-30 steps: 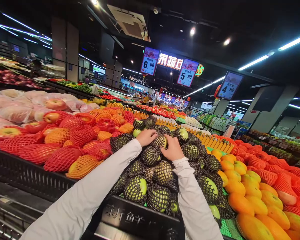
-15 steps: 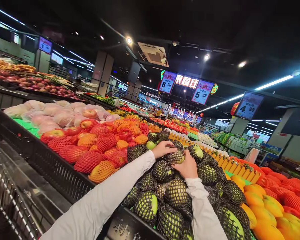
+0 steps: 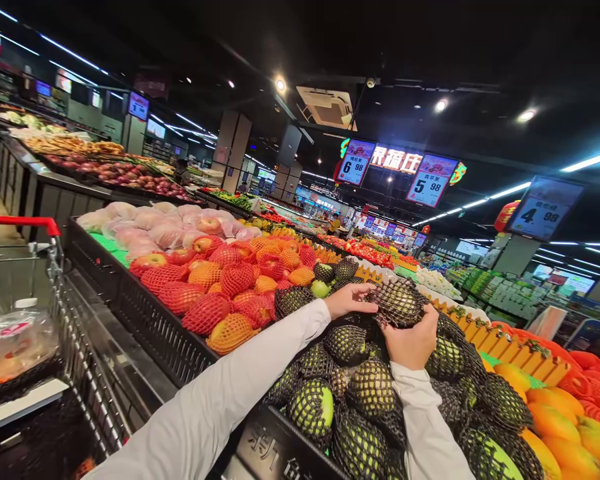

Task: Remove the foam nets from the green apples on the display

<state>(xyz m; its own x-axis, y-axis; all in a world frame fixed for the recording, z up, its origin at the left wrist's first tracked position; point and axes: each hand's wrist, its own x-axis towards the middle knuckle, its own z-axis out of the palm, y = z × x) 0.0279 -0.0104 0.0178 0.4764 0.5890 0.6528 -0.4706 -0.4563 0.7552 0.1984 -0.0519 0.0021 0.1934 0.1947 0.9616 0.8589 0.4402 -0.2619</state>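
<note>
A green apple in a black foam net is lifted just above the pile, between my two hands. My right hand curls around its right side and underside. From the left, my left hand pinches the edge of the net with thumb and fingers. Below and around both hands lie several more netted green apples, their skin showing through the mesh. One green apple beyond my left wrist shows bare skin.
Left of the pile are apples in red and orange nets and bagged fruit inside a black crate. A shopping cart holding a clear package stands at far left. Orange fruit borders the right side.
The netted apple has come up off the pile and moved right with both hands. My view has turned left, bringing more of the shopping cart into sight.
</note>
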